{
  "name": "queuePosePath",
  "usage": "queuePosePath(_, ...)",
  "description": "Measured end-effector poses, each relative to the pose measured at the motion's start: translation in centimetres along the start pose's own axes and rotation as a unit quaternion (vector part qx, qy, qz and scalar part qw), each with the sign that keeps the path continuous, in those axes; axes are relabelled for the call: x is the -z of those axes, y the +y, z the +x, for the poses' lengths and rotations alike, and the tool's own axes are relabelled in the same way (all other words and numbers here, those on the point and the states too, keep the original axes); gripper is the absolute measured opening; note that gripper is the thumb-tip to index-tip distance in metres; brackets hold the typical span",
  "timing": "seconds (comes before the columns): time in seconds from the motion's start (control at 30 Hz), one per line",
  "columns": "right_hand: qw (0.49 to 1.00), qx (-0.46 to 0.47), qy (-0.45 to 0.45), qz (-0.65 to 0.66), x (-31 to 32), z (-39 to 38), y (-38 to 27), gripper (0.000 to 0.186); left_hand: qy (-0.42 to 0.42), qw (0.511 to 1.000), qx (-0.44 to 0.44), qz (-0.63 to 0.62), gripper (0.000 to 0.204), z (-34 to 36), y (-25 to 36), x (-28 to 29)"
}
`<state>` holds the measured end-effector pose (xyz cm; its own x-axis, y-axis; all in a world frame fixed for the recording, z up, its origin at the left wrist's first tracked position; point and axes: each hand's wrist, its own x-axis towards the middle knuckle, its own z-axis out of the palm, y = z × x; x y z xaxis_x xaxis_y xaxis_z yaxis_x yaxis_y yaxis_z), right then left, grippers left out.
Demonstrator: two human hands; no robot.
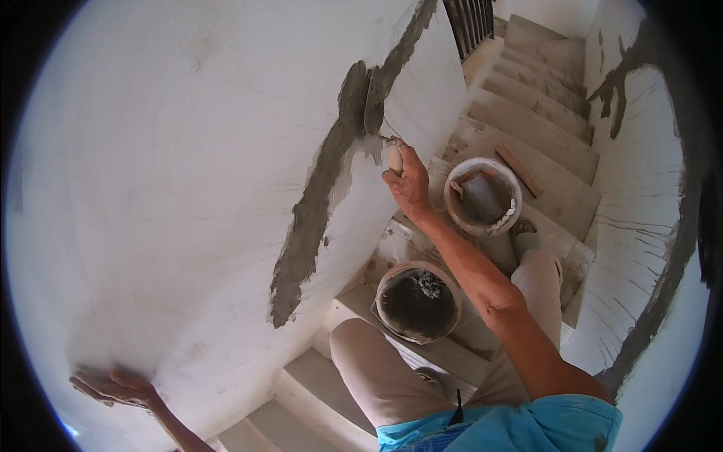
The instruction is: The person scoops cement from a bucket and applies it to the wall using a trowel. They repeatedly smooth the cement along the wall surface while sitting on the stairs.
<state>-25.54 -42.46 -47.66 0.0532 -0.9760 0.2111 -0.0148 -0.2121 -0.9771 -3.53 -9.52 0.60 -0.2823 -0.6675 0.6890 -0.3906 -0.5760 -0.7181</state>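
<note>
My right hand grips the wooden handle of a trowel, whose blade is pressed flat against a band of wet grey mortar running diagonally down the white wall. My left hand rests flat with fingers spread on the wall at the lower left. Below my right forearm a bucket with dark wet mortar stands on a stair step, between my knees.
A second bucket holding mortar and a tool sits on a higher step. A wooden strip lies on the step beyond it. Concrete stairs rise to the upper right beside another mortar-streaked wall. A dark railing stands at the top.
</note>
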Motion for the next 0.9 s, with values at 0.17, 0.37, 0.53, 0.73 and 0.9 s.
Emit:
queuePosePath(0.17, 0.998, -0.027, -0.059, -0.011, 1.2, -1.6, -0.3, 0.061, -0.023, 1.000, 0.003, 0.002, 0.078, 0.2, 0.9, 0.3)
queuePosePath(0.37, 0.994, -0.051, -0.084, 0.051, 3.3, -4.0, -1.2, 0.061, -0.028, 1.000, -0.006, -0.012, 0.073, 1.0, 1.4, 0.5)
queuePosePath(0.53, 0.997, -0.059, -0.033, 0.025, 2.6, -0.1, -2.4, 0.061, -0.040, 0.999, -0.013, -0.010, 0.072, 1.1, 0.9, 0.4)
queuePosePath(0.73, 0.995, -0.041, -0.089, -0.016, 2.5, -0.7, -2.9, 0.063, -0.044, 0.999, 0.010, -0.005, 0.073, 0.9, 1.3, 0.2)
queuePosePath(0.9, 0.990, -0.047, -0.127, 0.030, 4.1, -4.3, -4.2, 0.063, -0.072, 0.997, 0.009, -0.010, 0.071, 1.1, 1.2, 0.7)
